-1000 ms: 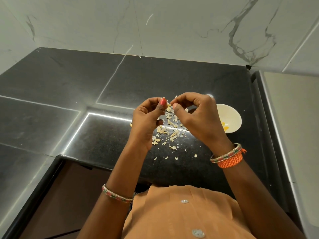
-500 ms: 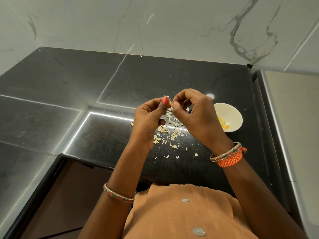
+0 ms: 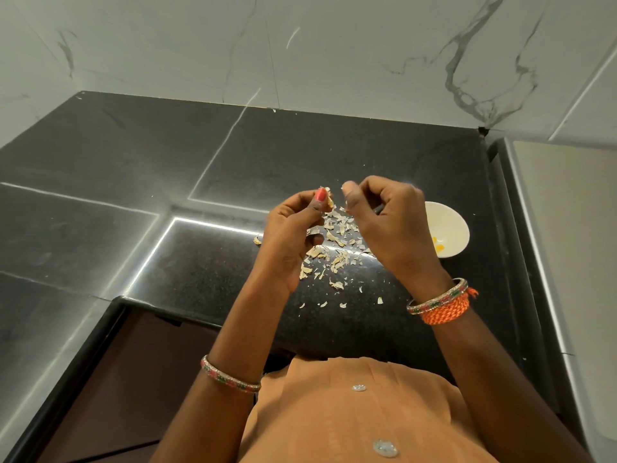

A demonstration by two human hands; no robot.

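Observation:
My left hand [image 3: 293, 228] is raised above the black counter and pinches a small pale clove [image 3: 329, 201] between thumb and fingers. My right hand [image 3: 387, 222] is beside it, fingers curled, thumb and forefinger pinched together on what looks like a thin scrap of peel [image 3: 346, 203]. A small gap separates the two hands. Below them lies a scatter of pale peel scraps [image 3: 334, 259] on the counter. A white bowl [image 3: 450, 225] with a few yellow pieces [image 3: 438, 243] stands just right of my right hand.
The black granite counter [image 3: 200, 155] runs back to a white marble wall [image 3: 334, 45]. Its front edge [image 3: 200, 315] drops to a dark cabinet at lower left. A raised pale surface [image 3: 567, 228] borders the counter on the right.
The two hands were joined at the fingertips over the clove. Now they have drawn slightly apart, the left keeping the clove and the right pulling away.

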